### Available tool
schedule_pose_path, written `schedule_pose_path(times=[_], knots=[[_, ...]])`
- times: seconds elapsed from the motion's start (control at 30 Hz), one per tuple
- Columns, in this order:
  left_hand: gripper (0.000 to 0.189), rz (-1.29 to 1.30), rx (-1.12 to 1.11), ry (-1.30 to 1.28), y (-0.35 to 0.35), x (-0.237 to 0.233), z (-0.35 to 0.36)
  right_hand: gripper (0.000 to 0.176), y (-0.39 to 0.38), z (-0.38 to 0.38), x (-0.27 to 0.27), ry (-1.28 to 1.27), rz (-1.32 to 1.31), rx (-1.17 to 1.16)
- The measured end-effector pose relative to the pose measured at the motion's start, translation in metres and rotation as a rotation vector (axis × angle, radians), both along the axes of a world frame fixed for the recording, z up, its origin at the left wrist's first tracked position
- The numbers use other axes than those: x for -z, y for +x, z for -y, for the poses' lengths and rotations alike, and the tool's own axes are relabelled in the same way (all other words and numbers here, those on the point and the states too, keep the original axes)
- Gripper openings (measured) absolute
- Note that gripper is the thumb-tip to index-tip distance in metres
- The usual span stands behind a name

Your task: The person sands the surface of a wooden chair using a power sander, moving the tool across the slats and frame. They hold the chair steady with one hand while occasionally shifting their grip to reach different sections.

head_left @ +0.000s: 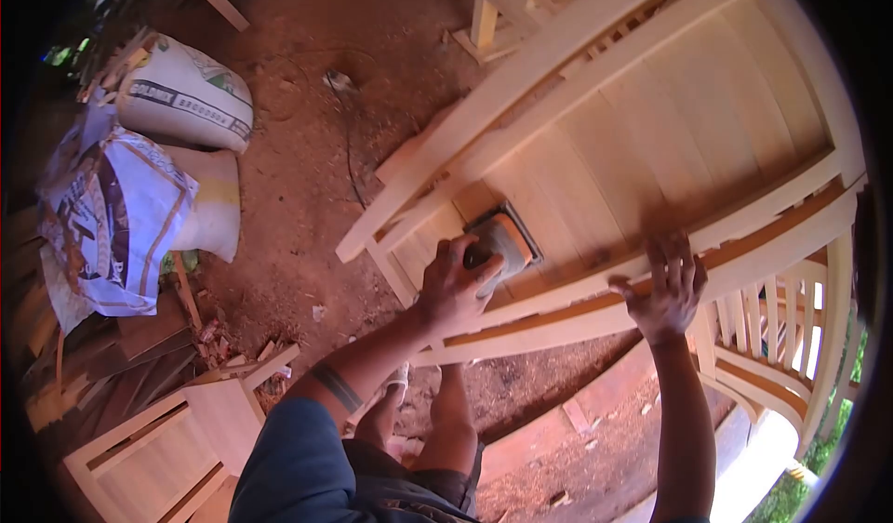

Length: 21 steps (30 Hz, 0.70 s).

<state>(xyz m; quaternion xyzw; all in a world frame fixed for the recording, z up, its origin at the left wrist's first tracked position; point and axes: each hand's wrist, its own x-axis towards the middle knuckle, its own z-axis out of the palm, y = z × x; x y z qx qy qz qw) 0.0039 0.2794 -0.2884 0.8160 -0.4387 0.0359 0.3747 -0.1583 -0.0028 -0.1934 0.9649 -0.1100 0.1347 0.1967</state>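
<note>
My left hand [454, 286] is wrapped around a power sander [507, 249] with a grey and orange body and a dark square pad. The sander sits on the slatted inner panel [642, 142] of a large pale wooden furniture frame, near its narrow left end. Further right, my right hand [665, 286] is curled over the near curved rail [567, 304] of that frame, fingers across the wood and thumb spread to the left. Part of the sander's top is hidden by my left hand.
Filled sacks [186, 95] and a blue-white bag [130, 216] stand at left beside scrap wood. A small wooden piece [177, 439] lies lower left. A slatted wooden piece [763, 328] stands at right. A dark cord [351, 151] crosses the reddish dirt floor.
</note>
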Motion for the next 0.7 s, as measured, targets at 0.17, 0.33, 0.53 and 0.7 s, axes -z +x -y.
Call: schedule_pose_path(times=[0.17, 0.33, 0.53, 0.7], knots=[[0.059, 0.01, 0.134, 0.006, -0.022, 0.02, -0.016, 0.078, 0.002, -0.003, -0.001, 0.042, 0.024, 0.004], [0.059, 0.038, 0.069, 0.036, -0.015, -0.012, 0.007, 0.078, 0.002, -0.002, -0.001, 0.058, 0.021, 0.007], [0.059, 0.001, 0.036, 0.034, -0.001, 0.012, -0.015, 0.078, 0.002, -0.002, 0.001, 0.047, 0.045, -0.007], [0.055, 0.124, 0.165, 0.008, -0.016, 0.002, -0.006, 0.078, 0.003, -0.002, 0.0, 0.041, 0.046, -0.011]])
